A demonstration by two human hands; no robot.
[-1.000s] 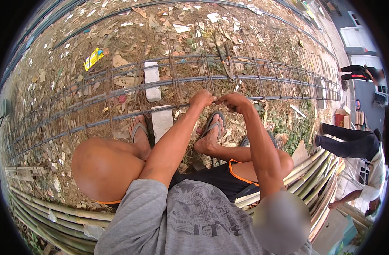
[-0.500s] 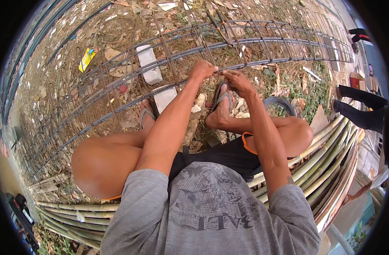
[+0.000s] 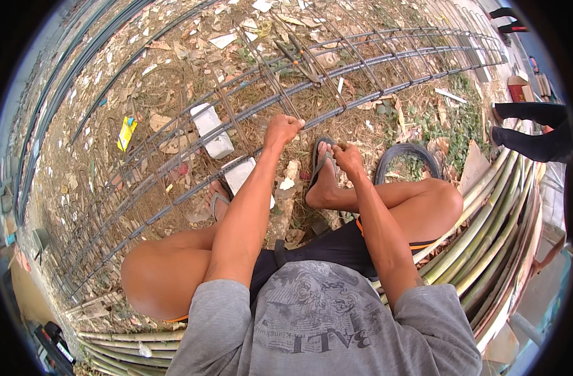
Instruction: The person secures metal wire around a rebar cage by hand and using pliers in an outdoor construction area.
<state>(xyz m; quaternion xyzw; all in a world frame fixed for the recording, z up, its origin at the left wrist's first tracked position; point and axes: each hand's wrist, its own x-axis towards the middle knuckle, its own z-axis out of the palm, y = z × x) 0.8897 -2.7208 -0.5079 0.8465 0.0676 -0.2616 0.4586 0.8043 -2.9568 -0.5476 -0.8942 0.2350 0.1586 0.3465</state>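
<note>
A long cage of steel reinforcing bars (image 3: pixel 361 95) with square stirrups runs across the ground in front of me. My left hand (image 3: pixel 281 131) is closed at its nearest long bar, fingertips pinched close to a stirrup. Nearer my body, my right hand (image 3: pixel 349 158) is apart from the bar, above my sandalled foot (image 3: pixel 325 164). Its fingers are pinched together; anything between them is too small to make out. Pincers (image 3: pixel 297 61) with orange marks on their handles lie across the cage beyond my left hand. Pale blocks (image 3: pixel 212 133) sit under the bars.
A coil of dark wire (image 3: pixel 407 156) lies right of my foot. Bamboo poles (image 3: pixel 480 241) are stacked behind me. Loose steel bars (image 3: pixel 70 69) stretch along the far left. A yellow packet (image 3: pixel 127 133) lies among litter and dry leaves. Another person's dark-trousered legs (image 3: pixel 534 131) show at the right.
My right hand has drawn back from the bar toward my body, away from my left hand. My left hand stays at the bar. The view has shifted slightly.
</note>
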